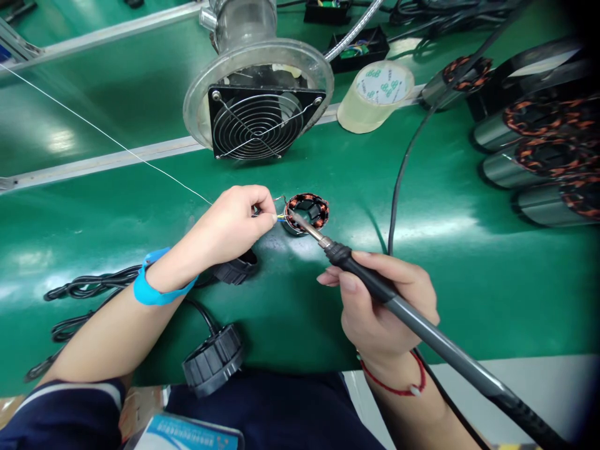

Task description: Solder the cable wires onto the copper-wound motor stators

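A round stator with copper windings point(307, 214) rests on the green bench top. My left hand point(239, 222), with a blue band at the wrist, pinches thin coloured wires point(281, 217) at the stator's left side. In my right hand point(389, 300) is a soldering iron point(365, 272), its metal tip over the stator's left rim where the wires end; whether it touches them is too small to tell. A thin pale strand point(140, 159) runs from the upper left down to my left hand. Partly behind that hand lies a black ribbed cap point(237, 267).
A fan extractor with a wire guard point(257, 128) hangs above the stator. Behind are a tape roll point(375, 97) and black trays point(359, 50). More stators point(539, 156) stand right. Another black cap point(214, 359) sits at the front edge, coiled cables point(98, 284) left. The iron's cord point(398, 187) crosses the right.
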A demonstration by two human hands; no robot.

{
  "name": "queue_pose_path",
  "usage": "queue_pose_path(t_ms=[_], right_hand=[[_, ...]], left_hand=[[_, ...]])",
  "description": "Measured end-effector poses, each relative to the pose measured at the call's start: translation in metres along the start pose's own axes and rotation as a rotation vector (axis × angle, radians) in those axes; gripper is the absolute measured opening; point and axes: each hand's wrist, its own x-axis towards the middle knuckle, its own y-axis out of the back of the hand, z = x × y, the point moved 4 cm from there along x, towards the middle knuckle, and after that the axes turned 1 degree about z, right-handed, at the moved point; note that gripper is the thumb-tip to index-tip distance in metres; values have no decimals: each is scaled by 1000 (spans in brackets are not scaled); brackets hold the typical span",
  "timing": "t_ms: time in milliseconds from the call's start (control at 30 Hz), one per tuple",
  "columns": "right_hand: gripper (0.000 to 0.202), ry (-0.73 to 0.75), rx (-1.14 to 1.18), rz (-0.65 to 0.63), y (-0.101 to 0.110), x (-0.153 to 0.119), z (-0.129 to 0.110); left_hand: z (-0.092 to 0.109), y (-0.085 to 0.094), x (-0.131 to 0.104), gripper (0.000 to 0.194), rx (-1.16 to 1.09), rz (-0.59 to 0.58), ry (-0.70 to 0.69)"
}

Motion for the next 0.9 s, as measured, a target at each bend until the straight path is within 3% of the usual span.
queue_pose_path(t_ms=[267, 900], right_hand=[[28, -16, -41, -29, -1, -2, 1], [27, 55, -67, 35, 3, 0, -2]], left_hand=[[0, 0, 0, 10, -18, -8, 35], [1, 1, -1, 11, -15, -3, 58]])
